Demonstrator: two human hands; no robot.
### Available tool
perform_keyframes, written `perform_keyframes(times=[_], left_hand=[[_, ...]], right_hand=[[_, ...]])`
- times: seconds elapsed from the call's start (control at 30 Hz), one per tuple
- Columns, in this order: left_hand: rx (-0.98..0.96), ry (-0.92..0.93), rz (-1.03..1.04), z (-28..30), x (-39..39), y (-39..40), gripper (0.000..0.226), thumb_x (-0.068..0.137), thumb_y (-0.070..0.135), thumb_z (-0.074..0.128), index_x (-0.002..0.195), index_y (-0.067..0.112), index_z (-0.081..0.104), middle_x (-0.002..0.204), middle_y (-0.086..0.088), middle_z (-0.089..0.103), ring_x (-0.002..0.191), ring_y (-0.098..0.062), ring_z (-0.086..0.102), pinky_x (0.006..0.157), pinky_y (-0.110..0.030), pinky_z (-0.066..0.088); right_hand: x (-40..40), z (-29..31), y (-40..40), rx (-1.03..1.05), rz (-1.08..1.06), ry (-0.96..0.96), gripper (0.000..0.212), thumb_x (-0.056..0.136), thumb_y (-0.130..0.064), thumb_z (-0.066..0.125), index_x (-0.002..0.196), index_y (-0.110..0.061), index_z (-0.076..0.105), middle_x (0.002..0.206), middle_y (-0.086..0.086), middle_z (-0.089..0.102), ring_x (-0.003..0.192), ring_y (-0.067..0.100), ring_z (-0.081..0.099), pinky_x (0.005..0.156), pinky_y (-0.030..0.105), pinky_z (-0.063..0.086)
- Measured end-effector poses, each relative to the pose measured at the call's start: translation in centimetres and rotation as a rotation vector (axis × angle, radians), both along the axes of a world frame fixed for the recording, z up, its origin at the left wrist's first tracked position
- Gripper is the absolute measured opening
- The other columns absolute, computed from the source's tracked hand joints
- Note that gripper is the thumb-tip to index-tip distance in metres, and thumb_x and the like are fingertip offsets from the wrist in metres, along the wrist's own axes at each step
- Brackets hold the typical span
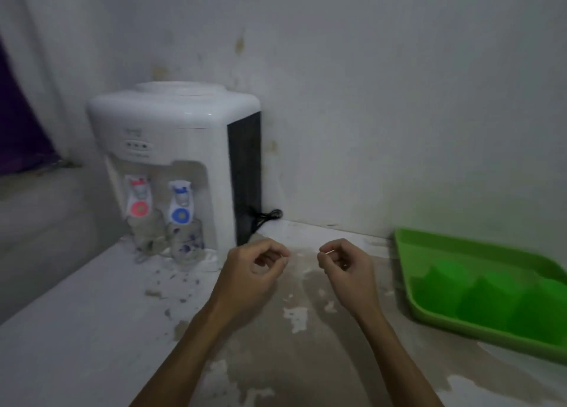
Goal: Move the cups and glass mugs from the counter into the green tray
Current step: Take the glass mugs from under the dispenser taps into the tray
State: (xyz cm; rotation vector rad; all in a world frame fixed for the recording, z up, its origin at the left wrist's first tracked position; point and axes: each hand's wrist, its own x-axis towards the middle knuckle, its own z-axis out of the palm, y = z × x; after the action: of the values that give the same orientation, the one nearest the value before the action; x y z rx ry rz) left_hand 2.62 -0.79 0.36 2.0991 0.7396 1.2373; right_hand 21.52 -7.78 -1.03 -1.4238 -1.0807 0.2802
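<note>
Two glass mugs stand under the taps of a white water dispenser (184, 148): a clear one (146, 233) under the red tap and one with a blue print (187, 244) under the blue tap. The green tray (435, 247) lies at the right on the counter, and green shapes in it look like cups (487, 302), blurred. My left hand (256, 268) and my right hand (346, 268) hover over the counter's middle, fingers curled, holding nothing that I can make out. Both hands are apart from the mugs and the tray.
The worn counter (306, 330) has peeling patches and dark specks near the dispenser. A black cable (267, 216) runs behind the dispenser by the wall. A dark purple cloth (18, 130) hangs at the far left.
</note>
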Motion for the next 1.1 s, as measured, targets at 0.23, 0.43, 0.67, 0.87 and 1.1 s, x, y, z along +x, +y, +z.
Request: perform_keyframes(times=[0.23,0.43,0.67,0.87,1.1], left_hand=[[0.085,-0.112,0.331,-1.1,-6.4,3.1,0.022,0.085,0.003,0.076,0.094,0.021,0.070,0.087,0.004,0.064,0.080,-0.012,0.061,0.071,-0.016,0.047],[-0.060,-0.176,0.626,-3.2,-8.3,5.3,0.053,0.081,0.016,0.083,0.127,0.021,0.056,0.126,0.001,0.048,0.114,-0.014,0.054,0.091,-0.029,0.052],[-0.088,-0.164,0.529,-4.0,-8.6,6.5,0.073,0.085,0.014,0.079,0.148,0.022,0.042,0.147,0.002,0.044,0.126,-0.005,0.045,0.096,-0.008,0.039],[-0.078,-0.120,0.585,-4.4,-8.4,7.9,0.076,0.083,0.012,0.080,0.148,0.020,0.042,0.149,-0.005,0.042,0.129,-0.014,0.046,0.097,-0.018,0.043],[-0.108,-0.132,0.594,-4.6,-8.4,8.8,0.080,0.081,0.014,0.083,0.146,0.022,0.038,0.148,-0.005,0.046,0.129,-0.021,0.052,0.098,-0.031,0.050]], right_hand=[[-6.3,-0.6,5.2,-0.045,0.125,0.017,0.016,0.087,-0.002,0.067,0.078,-0.015,0.071,0.069,0.022,0.066,0.066,0.039,0.062,0.062,0.050,0.055],[-9.3,-1.5,7.4,-0.058,0.176,0.071,0.021,0.089,0.003,0.064,0.077,-0.013,0.071,0.070,0.030,0.061,0.060,0.032,0.056,0.060,0.046,0.053],[-10.6,-2.4,7.6,-0.080,0.192,0.181,0.017,0.090,0.005,0.063,0.079,-0.006,0.071,0.076,0.029,0.067,0.065,0.021,0.061,0.063,0.032,0.053],[-10.7,-2.7,7.3,-0.108,0.222,0.193,0.019,0.091,0.002,0.064,0.078,-0.010,0.071,0.071,0.023,0.066,0.062,0.015,0.058,0.063,0.028,0.051],[-9.6,-2.0,7.4,-0.050,0.226,0.181,0.015,0.091,0.006,0.063,0.081,-0.003,0.071,0.077,0.031,0.067,0.063,0.018,0.061,0.061,0.023,0.054]])
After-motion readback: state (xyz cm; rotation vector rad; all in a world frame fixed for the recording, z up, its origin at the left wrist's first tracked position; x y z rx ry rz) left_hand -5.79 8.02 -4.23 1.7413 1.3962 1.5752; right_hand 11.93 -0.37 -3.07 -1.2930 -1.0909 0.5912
